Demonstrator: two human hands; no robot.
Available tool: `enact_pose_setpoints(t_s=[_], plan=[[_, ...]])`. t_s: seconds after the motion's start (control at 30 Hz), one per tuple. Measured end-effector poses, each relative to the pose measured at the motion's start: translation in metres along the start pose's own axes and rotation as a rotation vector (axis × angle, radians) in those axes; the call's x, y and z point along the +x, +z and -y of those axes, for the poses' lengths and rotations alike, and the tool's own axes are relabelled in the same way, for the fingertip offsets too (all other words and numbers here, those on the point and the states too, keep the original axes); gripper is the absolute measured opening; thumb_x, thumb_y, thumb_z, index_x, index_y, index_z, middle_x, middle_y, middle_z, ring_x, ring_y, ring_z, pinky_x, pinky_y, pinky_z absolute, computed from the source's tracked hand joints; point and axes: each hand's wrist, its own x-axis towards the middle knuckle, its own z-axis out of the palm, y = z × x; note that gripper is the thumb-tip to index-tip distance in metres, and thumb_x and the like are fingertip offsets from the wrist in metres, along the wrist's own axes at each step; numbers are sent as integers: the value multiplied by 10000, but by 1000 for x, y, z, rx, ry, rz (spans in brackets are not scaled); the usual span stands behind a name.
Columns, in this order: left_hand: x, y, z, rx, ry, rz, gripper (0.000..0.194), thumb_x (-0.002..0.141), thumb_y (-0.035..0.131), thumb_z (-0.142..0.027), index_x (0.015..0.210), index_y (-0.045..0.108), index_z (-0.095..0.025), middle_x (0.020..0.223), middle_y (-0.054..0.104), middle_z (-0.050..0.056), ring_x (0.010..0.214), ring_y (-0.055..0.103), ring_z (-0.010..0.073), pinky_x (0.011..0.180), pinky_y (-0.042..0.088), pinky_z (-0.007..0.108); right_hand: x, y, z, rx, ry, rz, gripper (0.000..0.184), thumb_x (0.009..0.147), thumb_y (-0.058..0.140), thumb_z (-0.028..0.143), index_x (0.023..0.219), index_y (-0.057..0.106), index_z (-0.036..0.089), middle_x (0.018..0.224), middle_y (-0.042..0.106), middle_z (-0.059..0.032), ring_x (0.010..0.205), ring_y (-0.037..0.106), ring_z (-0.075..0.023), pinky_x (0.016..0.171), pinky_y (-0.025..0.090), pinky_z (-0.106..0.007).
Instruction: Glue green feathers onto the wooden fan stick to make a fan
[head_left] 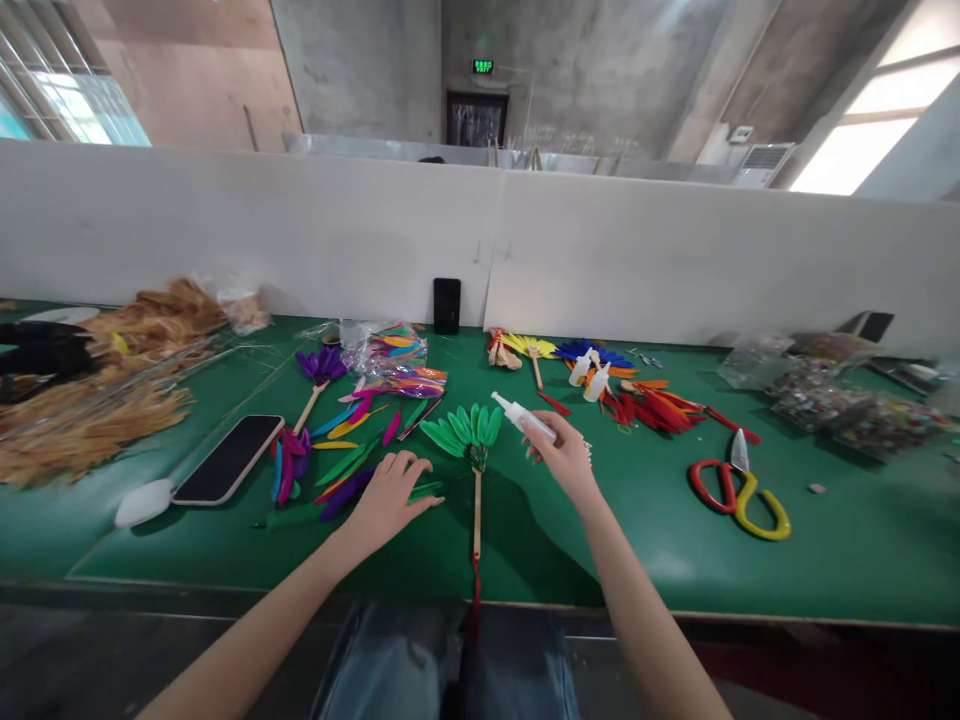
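Observation:
My right hand [564,457] is closed around a small white glue bottle [522,415], its nozzle pointing left towards a green feather fan [465,432] on a thin wooden stick that lies on the green table [825,560]. My left hand [390,490] rests to the left of the fan, fingers spread flat on loose green feathers [426,490]. A heap of loose coloured feathers [352,440] lies just beyond that hand.
A phone [229,458] lies face up at the left, beside a straw-coloured feather pile [90,400]. Red-and-yellow scissors [739,488] sit at the right. Finished fans and two more glue bottles [589,375] stand behind, near a white partition [300,230].

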Motion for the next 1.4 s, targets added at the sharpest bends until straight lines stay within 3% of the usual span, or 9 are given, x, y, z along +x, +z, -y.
enact_pose_setpoints(t_s=[0.13,0.3,0.57,0.77,0.9,1.0,1.17,1.27,1.4], plan=[[-1,6,11,-37,36,15,153,839,520,-344,875,510,-195,929,460,42,881,439,208,796,371,359,16,10,1,113,64,35,382,664,655,496,864,581,179,430,450,67,365,393,-83,367,317,-208],[0,6,17,-139,18,73,174,848,509,-360,793,482,-197,942,459,27,923,425,204,816,344,357,34,16,-7,401,109,2,334,619,699,441,789,583,178,453,374,85,366,287,-49,348,217,-195],[2,-2,17,-257,-59,-3,174,859,492,-353,780,490,-198,923,540,22,918,478,192,791,324,324,34,8,-26,647,177,38,502,726,474,686,736,576,194,477,207,92,364,219,-56,335,216,-189],[3,-5,18,-265,-54,57,178,801,572,-376,749,549,-207,960,559,17,964,481,207,847,296,356,28,10,-25,680,196,100,481,709,559,639,569,431,197,500,195,88,379,220,-47,340,227,-171],[1,-1,19,-229,-78,92,180,786,586,-400,770,576,-221,989,556,12,997,469,217,871,285,377,24,14,-23,616,165,87,381,667,655,556,668,537,193,507,246,85,396,246,-50,349,233,-186],[0,-1,18,-203,-96,67,255,727,640,-457,889,607,-263,1038,542,16,1050,441,242,895,283,393,21,20,-22,455,128,-31,409,656,643,571,689,572,170,480,328,71,381,284,-53,344,230,-205],[6,-12,8,-240,-53,-89,327,765,601,-468,1026,586,-271,1068,556,33,1085,437,243,927,299,377,15,29,-21,124,-7,-110,411,693,593,567,771,579,163,482,458,36,379,382,-90,364,295,-231],[28,-22,-5,-355,29,-146,273,861,493,-402,1067,564,-237,996,605,39,1003,511,208,912,334,342,11,33,-15,-74,-134,-91,337,738,570,517,785,548,184,543,490,20,433,406,-105,410,309,-234],[75,-26,-25,-439,123,-110,371,837,521,-431,1138,549,-215,1038,611,53,1012,515,223,925,336,356,12,39,-1,-346,-314,-22,221,789,533,414,740,472,207,523,437,33,446,406,-116,446,279,-236]])
